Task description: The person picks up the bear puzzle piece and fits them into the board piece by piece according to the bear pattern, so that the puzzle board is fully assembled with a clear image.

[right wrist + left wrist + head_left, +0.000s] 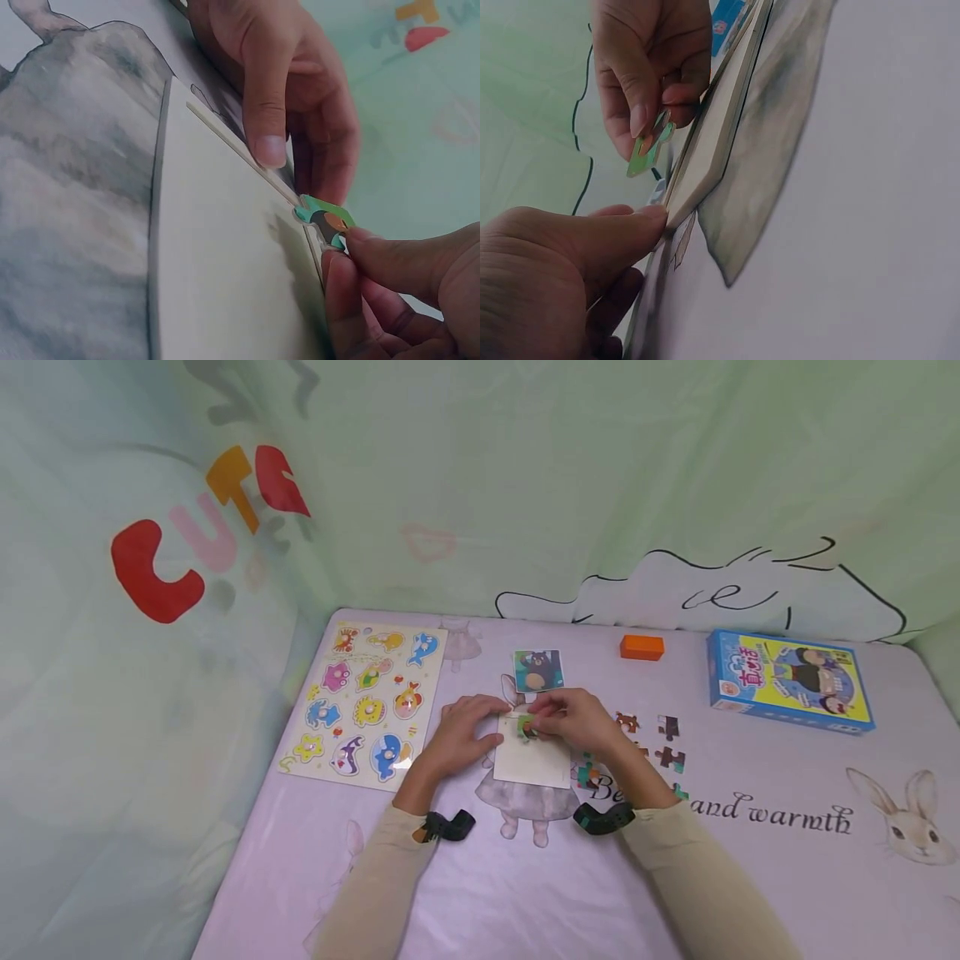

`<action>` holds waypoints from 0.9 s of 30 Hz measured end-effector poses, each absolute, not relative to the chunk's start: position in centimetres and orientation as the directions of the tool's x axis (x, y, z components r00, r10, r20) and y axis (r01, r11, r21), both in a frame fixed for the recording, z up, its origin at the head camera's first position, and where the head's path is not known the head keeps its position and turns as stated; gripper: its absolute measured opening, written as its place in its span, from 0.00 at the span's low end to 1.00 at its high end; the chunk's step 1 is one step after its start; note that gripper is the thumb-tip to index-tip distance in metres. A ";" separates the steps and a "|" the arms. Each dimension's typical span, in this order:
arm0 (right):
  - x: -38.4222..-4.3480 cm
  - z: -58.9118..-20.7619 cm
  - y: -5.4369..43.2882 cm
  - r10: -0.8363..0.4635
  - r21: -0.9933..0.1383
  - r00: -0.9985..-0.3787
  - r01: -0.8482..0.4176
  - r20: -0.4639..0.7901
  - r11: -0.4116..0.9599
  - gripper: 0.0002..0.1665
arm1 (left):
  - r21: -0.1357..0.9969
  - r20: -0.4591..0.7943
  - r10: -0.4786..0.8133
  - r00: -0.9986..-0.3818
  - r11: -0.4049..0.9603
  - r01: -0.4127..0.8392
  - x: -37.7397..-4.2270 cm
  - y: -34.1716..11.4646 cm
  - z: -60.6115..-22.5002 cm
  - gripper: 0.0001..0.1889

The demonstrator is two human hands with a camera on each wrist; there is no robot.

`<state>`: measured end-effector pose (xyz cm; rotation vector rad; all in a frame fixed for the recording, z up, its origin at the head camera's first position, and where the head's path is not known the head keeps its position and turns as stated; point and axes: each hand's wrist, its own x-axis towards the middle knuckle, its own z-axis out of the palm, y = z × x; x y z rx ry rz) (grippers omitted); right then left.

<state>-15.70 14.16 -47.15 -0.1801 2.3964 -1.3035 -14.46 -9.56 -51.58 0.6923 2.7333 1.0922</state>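
My right hand pinches a small jigsaw piece, green with dark and orange patches, between thumb and fingertips. The piece is over the upper part of a pale, shallow puzzle tray with a raised rim. My left hand is at the tray's upper left corner. Its extended thumb touches the edge there, and the other fingers lie loosely beyond it. Just above the tray lies a picture card of a bear. Several loose jigsaw pieces lie right of the tray, some partly hidden by my right forearm.
On the left lies a knob puzzle board with sea animals. An orange block and a blue and yellow box sit toward the back right. Printed curtains hang behind the table. Each wrist wears a black camera band.
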 end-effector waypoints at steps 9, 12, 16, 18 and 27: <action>-15.6 -47.5 13.0 -0.269 -0.827 -0.923 0.085 -0.275 0.555 0.09 | 0.676 0.079 0.449 -0.890 0.631 0.379 -14.6 -9.5 -51.8 0.22; -15.6 -47.6 12.6 -0.257 -0.823 -0.927 0.086 -0.272 0.561 0.08 | 0.674 0.080 0.450 -0.890 0.633 0.381 -14.6 -9.5 -51.9 0.22; -15.5 -47.7 12.3 -0.216 -0.811 -0.934 0.114 -0.284 0.574 0.08 | 0.671 0.069 0.452 -0.889 0.639 0.377 -14.7 -9.5 -52.0 0.22; -15.5 -47.7 12.1 -0.193 -0.805 -0.937 0.130 -0.291 0.579 0.08 | 0.669 0.063 0.453 -0.889 0.642 0.375 -14.7 -9.5 -52.0 0.22; -15.5 -47.7 11.3 -0.149 -0.765 -0.954 0.109 -0.259 0.634 0.08 | 0.666 0.079 0.454 -0.888 0.638 0.385 -14.6 -9.5 -51.8 0.22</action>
